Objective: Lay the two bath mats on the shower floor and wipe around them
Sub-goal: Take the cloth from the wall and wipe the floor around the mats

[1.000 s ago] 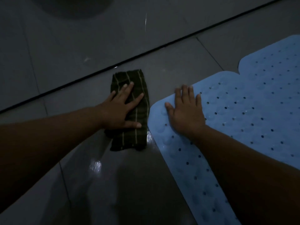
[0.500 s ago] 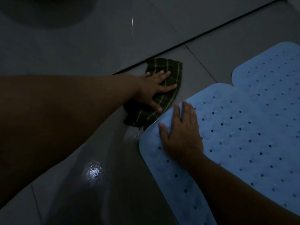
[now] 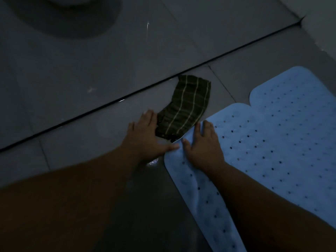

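A light-blue bath mat (image 3: 263,146) with many small holes lies flat on the dim grey tiled floor. Beyond it shows a second blue rounded mat corner (image 3: 298,88); I cannot tell where one ends and the other begins. My right hand (image 3: 203,144) presses flat on the near mat's left corner, fingers spread. A dark green cloth (image 3: 185,108) with pale stripes lies crumpled on the floor between the mat and a dark floor joint. My left hand (image 3: 145,131) rests flat on the tile beside the cloth's left edge, its thumb reaching toward the mat's corner and holding nothing.
A dark joint line (image 3: 181,71) runs diagonally across the floor beyond the cloth. A round grey shape (image 3: 69,17) sits at the top left. A pale wall or step edge (image 3: 321,30) rises at the top right. Wet glints show on the tile (image 3: 152,161).
My left hand has come off the top of the cloth and back onto the tile beside it. The cloth stays by the joint line. My right hand stays on the mat corner.
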